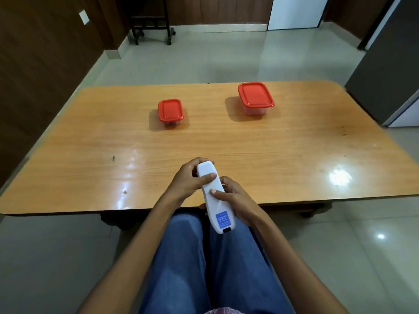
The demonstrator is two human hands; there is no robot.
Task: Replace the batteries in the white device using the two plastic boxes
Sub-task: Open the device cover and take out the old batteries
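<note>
I hold a long white device with a blue label near its lower end, over the front edge of the wooden table. My left hand grips its upper part, thumb across the top face. My right hand holds its middle from the right, thumb pressed on the back cover. Two clear plastic boxes with red lids stand farther back with lids on: a small box at left and a larger box at right. Their contents are hidden.
My legs in blue jeans are under the table's near edge. A dark wheeled stand stands on the tiled floor at the back. A grey cabinet rises beside the table's right far corner.
</note>
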